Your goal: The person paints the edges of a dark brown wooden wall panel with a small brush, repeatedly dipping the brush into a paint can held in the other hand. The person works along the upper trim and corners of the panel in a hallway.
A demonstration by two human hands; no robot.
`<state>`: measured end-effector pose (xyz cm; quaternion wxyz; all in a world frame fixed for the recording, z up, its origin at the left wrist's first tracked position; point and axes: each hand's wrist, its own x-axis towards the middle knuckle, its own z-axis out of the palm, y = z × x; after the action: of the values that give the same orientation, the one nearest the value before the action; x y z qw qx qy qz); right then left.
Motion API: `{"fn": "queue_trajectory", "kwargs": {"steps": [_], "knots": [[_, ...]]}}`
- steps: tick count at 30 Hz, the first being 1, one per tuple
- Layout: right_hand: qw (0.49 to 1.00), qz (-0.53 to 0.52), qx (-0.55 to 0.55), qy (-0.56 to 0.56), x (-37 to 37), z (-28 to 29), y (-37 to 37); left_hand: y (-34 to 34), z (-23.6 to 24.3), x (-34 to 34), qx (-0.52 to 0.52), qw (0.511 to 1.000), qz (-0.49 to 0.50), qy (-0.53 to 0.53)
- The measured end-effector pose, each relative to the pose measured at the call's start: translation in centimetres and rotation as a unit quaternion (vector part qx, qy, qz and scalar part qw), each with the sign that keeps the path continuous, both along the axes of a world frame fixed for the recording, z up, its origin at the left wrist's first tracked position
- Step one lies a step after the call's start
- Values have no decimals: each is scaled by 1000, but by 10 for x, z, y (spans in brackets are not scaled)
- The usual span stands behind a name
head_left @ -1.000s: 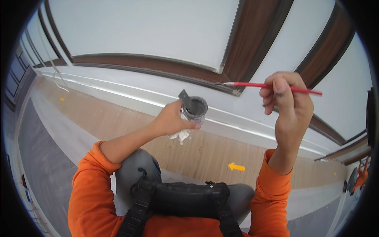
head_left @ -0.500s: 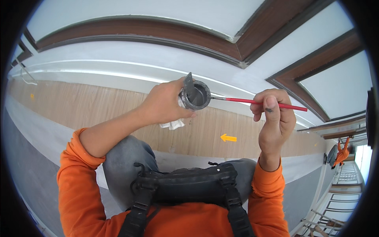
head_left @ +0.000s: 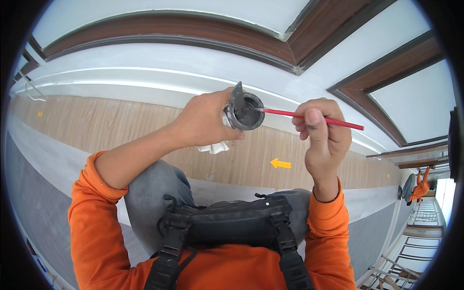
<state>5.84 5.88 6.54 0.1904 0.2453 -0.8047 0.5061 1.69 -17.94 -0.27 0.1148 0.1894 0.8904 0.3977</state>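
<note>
My left hand (head_left: 205,120) is wrapped round a small paint pot (head_left: 258,123) with dark grey paint inside and smears on its rim. A flat, grey-coated scraper blade (head_left: 238,94) stands in the pot and sticks up past its rim. White cloth or tissue (head_left: 213,148) hangs below the hand, pressed against the pot. In a pinch between thumb and fingers, my right hand (head_left: 328,130) holds a thin paintbrush (head_left: 282,113) with a red handle. Its tip reaches over the rim into the pot. A dark smudge marks the right thumb.
In front stands a white wall (head_left: 159,60) with brown moulding (head_left: 217,31) edged in grey. Wood-look flooring (head_left: 121,116) bears a yellow arrow (head_left: 280,163). A black pack (head_left: 232,220) hangs across my lap. Another person in orange (head_left: 419,187) is at the far right.
The right hand has moved left, bringing the brush tip from the pot's outer rim to inside it. The pot has shifted slightly right and away from me in the picture.
</note>
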Motion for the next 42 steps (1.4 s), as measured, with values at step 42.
{"fn": "queue_trajectory", "kwargs": {"steps": [42], "knots": [[741, -21, -645, -182, -38, -26, 39, 50, 33, -23, 162, 983, 78, -34]]}}
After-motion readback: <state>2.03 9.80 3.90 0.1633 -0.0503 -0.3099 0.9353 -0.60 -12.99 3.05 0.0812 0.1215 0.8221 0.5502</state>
